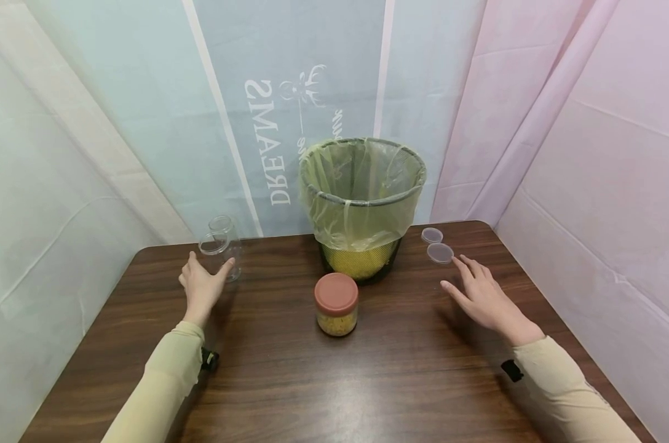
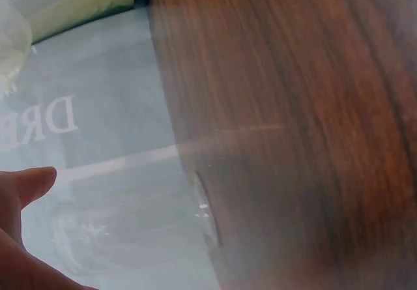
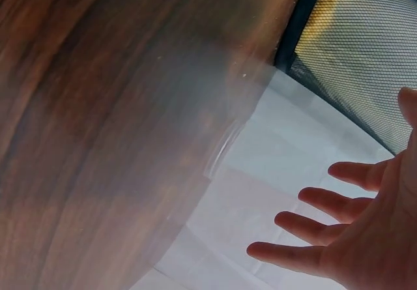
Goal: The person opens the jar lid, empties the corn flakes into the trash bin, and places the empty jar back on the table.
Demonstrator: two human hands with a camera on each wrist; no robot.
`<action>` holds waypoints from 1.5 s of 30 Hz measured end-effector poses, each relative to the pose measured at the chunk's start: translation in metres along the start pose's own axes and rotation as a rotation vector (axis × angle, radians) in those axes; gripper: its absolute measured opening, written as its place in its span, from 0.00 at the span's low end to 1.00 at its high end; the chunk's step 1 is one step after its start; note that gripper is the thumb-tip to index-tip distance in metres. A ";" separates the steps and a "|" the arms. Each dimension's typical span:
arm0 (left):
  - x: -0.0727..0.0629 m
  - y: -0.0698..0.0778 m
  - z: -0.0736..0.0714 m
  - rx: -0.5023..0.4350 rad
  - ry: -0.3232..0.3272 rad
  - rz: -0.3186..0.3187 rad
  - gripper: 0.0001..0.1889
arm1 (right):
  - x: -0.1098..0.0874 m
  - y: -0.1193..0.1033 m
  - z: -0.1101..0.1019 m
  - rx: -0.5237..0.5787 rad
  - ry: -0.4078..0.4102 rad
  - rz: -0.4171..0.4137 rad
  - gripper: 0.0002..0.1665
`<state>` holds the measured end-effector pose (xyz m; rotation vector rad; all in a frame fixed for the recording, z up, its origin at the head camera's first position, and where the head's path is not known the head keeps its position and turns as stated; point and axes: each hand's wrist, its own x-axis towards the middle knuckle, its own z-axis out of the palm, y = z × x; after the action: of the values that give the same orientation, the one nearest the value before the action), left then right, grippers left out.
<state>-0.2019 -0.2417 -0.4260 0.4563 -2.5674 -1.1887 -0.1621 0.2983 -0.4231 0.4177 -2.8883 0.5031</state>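
Observation:
Two clear, open-topped jars stand at the back left of the table, a front jar (image 1: 213, 243) and a taller rear jar (image 1: 222, 226). My left hand (image 1: 200, 284) is at the front jar, its thumb and fingers spread to either side of it. In the left wrist view the thumb (image 2: 36, 184) shows, with the jars only faint. My right hand (image 1: 486, 300) hovers at the right with fingers spread. Its fingertips are right by a clear round lid (image 1: 440, 253); a smaller clear lid (image 1: 431, 235) lies behind that one.
A mesh bin (image 1: 362, 261) with a translucent yellowish liner (image 1: 362, 224) stands at the back middle. In front of it is a jar with a reddish lid (image 1: 336, 293) and yellow contents. Curtains hang around the brown wooden table (image 1: 290, 381).

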 end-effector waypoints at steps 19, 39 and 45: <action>-0.028 0.020 0.006 -0.132 0.258 0.410 0.33 | 0.001 -0.024 -0.005 0.026 -0.017 -0.057 0.41; -0.049 0.033 0.022 -0.013 0.119 0.606 0.33 | 0.002 -0.058 0.013 0.100 -0.008 -0.187 0.38; -0.052 0.036 0.028 0.005 0.119 0.634 0.32 | 0.002 -0.074 0.019 0.119 -0.014 -0.259 0.38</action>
<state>-0.1709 -0.1797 -0.4215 -0.2707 -2.3349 -0.8862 -0.1444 0.2246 -0.4175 0.8023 -2.7679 0.6290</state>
